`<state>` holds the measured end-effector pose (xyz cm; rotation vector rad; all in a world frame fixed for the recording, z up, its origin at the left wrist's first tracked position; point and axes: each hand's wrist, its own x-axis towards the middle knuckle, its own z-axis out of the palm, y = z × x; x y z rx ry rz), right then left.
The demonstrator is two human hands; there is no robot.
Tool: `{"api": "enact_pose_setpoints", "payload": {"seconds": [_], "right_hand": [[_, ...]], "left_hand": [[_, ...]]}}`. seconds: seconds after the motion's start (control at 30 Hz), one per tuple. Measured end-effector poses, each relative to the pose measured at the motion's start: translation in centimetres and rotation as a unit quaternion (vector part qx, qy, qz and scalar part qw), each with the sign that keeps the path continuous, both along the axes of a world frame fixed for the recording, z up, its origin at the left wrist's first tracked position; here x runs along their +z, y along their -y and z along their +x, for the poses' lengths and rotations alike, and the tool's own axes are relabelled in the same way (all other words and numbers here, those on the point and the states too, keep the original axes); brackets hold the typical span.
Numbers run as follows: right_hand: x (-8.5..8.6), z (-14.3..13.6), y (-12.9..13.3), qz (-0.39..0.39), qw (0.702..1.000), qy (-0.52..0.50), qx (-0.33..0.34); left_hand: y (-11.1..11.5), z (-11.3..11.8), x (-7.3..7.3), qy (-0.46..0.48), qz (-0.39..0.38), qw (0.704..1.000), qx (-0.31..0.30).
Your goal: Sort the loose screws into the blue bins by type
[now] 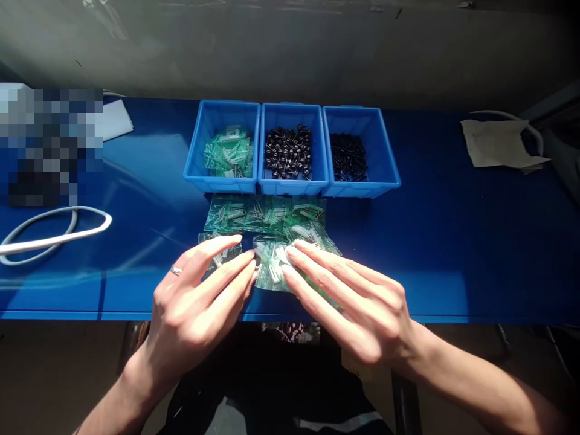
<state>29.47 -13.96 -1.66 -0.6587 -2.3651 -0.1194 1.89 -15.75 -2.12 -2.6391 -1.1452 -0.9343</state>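
Head view: packet work at a blue table (421,241). Small clear-green packets lie in front of three blue bins, in two rough rows. Far row (265,214) looks laid out and settled; near row looser. Left bin (222,186) holds more packets (229,154); middle bin (293,188) holds shiny dark screws (289,151); right bin (380,175) holds black screws (348,157). Judgement: partway through, with the near row still uneven; whether the bin's packets belong to what is left, cannot tell.

Near packet (270,275) lies flat between the hands, near the table's front edge. Left hand (194,302): fingers outstretched, slightly spread, over the left packet (220,257), tips at the near packet's left side. Right hand (348,302): fingers extended, close together, tips on the near packet's right part. Thumbs hidden; no telling whether either hand pinches anything.

Orientation: far row's long axis runs left-right, roughly parallel to the front edge. Near packet's white pieces point mostly away from the person, slightly aslant. Skewed packet (312,232) behind the right fingertips slants down to the right.
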Motion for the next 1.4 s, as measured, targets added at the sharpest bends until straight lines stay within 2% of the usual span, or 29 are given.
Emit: {"api": "enact_pose_setpoints", "payload": {"seconds": [0.17,0.27,0.37,0.43,0.5,0.57,0.63,0.73,0.83,0.93,1.0,1.1,1.23,1.4], "right_hand": [[-0.2,1.6,0.3,-0.099,0.989,-0.112,0.017],[0.4,2.0,0.7,-0.133,0.979,-0.154,-0.017],[0.9,2.6,1.1,-0.147,0.970,-0.185,-0.054],[0.9,3.3,1.1,-0.137,0.963,-0.207,-0.101],[0.8,4.0,0.8,-0.095,0.952,-0.230,-0.179],[0.6,4.6,0.2,-0.059,0.928,-0.257,-0.264],[0.4,4.9,-0.5,-0.073,0.901,-0.288,-0.315],[0.1,4.9,-1.3,-0.132,0.869,-0.328,-0.347],[-0.3,5.1,-1.6,-0.133,0.852,-0.354,-0.362],[-0.6,5.3,-1.7,-0.117,0.842,-0.371,-0.373],[-0.8,5.5,-1.7,-0.118,0.838,-0.378,-0.375],[-0.9,5.4,-1.6,-0.117,0.843,-0.377,-0.365],[-0.9,5.1,-1.4,-0.096,0.857,-0.357,-0.358],[-0.9,5.0,-1.4,-0.105,0.866,-0.346,-0.344]], "left_hand": [[0.1,1.2,0.4,0.002,-0.025,0.999,-0.033],[0.1,2.0,0.4,0.007,-0.032,0.998,-0.052],[0.2,1.9,0.2,0.009,-0.027,0.999,-0.043],[0.2,1.7,0.1,0.008,-0.017,0.999,-0.032],[0.3,1.6,0.2,0.001,-0.005,1.000,-0.024],[0.2,2.0,0.4,-0.007,-0.001,1.000,-0.021],[-0.2,3.1,0.7,-0.011,-0.003,0.999,-0.033],[-1.3,5.5,1.1,-0.027,-0.004,0.996,-0.079],[-2.4,7.9,0.9,-0.060,0.018,0.994,-0.092],[-2.8,8.9,0.5,-0.018,0.058,0.992,-0.113],[-2.6,8.5,0.4,0.014,0.072,0.989,-0.129],[-2.3,6.7,0.6,0.055,0.041,0.988,-0.138],[-2.2,4.8,0.9,0.145,-0.016,0.985,-0.090],[-2.5,4.5,0.6,0.235,-0.044,0.968,-0.073]]}}
